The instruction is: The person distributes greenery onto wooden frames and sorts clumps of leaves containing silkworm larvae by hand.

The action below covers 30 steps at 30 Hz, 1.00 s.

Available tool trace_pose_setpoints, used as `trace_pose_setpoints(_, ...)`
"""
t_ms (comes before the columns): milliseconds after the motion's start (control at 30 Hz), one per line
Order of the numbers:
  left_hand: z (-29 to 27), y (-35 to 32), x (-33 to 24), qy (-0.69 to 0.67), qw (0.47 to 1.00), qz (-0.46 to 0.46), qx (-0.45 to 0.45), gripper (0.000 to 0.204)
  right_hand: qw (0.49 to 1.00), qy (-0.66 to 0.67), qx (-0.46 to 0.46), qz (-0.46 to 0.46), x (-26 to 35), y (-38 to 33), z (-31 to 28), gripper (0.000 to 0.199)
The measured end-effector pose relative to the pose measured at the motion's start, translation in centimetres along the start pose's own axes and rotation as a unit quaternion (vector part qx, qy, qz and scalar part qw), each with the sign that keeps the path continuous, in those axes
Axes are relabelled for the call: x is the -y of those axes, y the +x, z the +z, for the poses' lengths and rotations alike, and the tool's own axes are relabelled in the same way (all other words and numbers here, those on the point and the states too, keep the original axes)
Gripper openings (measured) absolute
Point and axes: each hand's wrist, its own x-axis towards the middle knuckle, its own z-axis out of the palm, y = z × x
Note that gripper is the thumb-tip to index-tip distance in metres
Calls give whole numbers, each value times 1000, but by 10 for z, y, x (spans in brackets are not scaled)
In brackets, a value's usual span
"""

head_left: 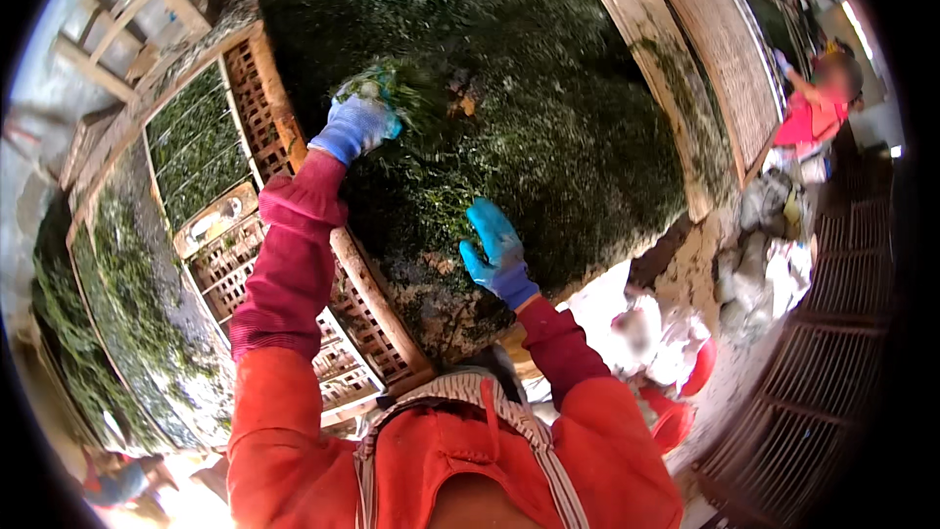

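Note:
A broad heap of dark green, stringy plant strands (578,127) lies in front of me, with brownish bits near its middle and near edge. My left hand (354,125), in a blue glove, reaches over the heap's left side. Its fingers are closed round a loose clump of green strands (406,93) that trails out to the right. At the heap's near edge, my right hand (496,253) has its gloved thumb and fingers apart. It rests on or just over the strands; I cannot tell whether it presses on them.
Left of the heap stands a wooden lattice rack (367,309). A divided frame (201,142) filled with strands lies on it. Wooden boards (651,69) border the right side. Beyond are plastic bags (759,264), slatted racks (803,382) and a person in red (818,108).

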Motion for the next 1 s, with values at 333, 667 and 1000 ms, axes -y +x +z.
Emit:
trace_pose_setpoints(333, -121, -30, -53, -503, 813, 254, -145, 56, 731, 569, -54, 373, 77, 214, -41, 72)
trace_pose_setpoints(667, 1, -73, -85, 45, 955, -74, 283, 116, 906, 385, 136, 115, 122, 339, -98, 31)
trace_pose_setpoints(1000, 8, -30, -38, -374, 926, -14, 44, 44, 872, 387, -34, 297, 13, 237, -128, 47)
